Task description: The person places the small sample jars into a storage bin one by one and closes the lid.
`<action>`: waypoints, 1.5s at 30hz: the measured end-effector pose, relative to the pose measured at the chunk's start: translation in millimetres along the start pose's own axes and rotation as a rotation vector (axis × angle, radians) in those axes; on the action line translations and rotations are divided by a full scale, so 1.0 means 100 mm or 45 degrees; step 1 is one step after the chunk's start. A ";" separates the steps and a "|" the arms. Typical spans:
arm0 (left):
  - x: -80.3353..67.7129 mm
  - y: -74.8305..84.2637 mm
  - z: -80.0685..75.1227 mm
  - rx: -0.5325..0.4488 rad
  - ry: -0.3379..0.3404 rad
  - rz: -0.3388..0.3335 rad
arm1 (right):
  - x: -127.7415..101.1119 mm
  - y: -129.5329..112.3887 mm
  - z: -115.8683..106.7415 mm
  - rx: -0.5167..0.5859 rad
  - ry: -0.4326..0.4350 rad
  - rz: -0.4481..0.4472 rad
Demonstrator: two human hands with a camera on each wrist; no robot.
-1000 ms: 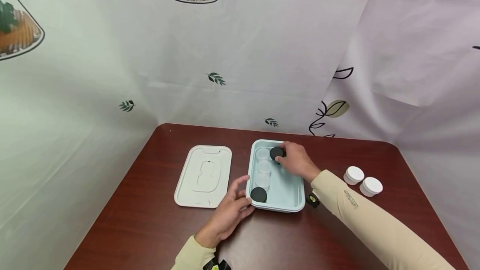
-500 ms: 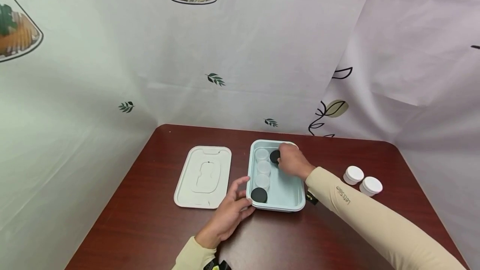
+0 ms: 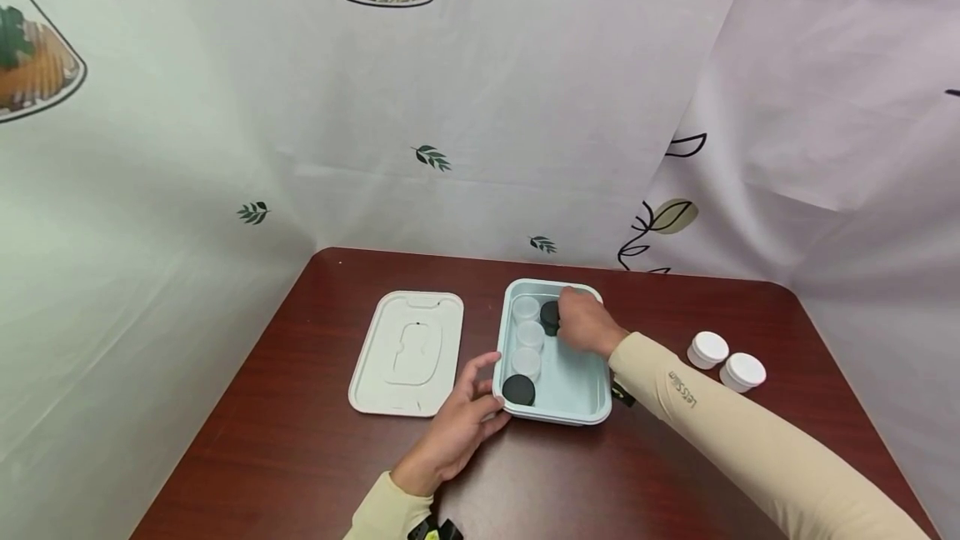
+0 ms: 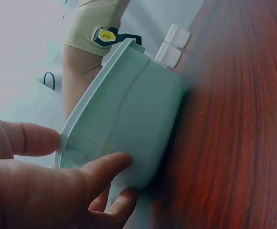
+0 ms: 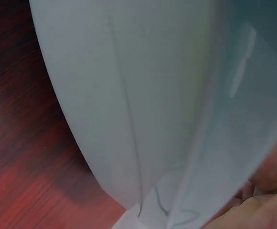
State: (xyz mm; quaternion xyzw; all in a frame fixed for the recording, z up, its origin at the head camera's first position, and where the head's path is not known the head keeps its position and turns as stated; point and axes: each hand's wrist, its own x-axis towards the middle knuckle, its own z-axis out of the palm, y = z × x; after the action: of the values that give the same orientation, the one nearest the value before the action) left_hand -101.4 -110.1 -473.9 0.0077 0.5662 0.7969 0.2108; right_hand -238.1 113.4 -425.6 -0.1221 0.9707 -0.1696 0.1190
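A pale blue plastic tub (image 3: 566,386) stands on the table. My left hand (image 3: 456,432) holds its near left corner, with fingertips on the rim and outer wall. Inside the tub my right hand (image 3: 588,323) grips a black-lidded jar (image 3: 550,318) in the far part; the hand covers part of the lid. Down the tub's left side runs a row of clear-lidded jars (image 3: 528,336), with another jar with a black lid (image 3: 518,390) at the near end. The right wrist view shows mostly the tub's wall (image 5: 105,95) and a bit of the right hand.
A white rectangular lid (image 3: 408,352) lies flat left of the tub. Two white jars, a farther jar (image 3: 707,349) and a nearer jar (image 3: 742,372), stand right of it, beyond the right forearm. Printed cloth (image 3: 480,107) hangs behind the table (image 3: 300,440).
Within the tub my right hand has turned over the black-lidded jar, and its thumb is now out of sight. The left hand has kept its place at the corner.
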 end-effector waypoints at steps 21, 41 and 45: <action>-0.04 -0.01 0.02 0.015 0.026 0.012 | -0.20 0.10 -0.12 0.384 0.392 0.022; -0.04 -0.05 0.04 0.000 0.060 0.014 | -1.16 0.99 -0.39 1.110 0.638 0.167; -0.03 -0.06 0.03 -0.008 0.052 0.019 | -1.36 1.28 -0.43 1.379 0.704 0.209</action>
State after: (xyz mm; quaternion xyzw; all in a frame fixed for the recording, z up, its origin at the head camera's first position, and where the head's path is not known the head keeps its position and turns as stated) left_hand -96.1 -107.2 -477.4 -0.0051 0.5676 0.8003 0.1932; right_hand -146.7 281.1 -406.6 0.0792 0.7477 -0.6544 -0.0796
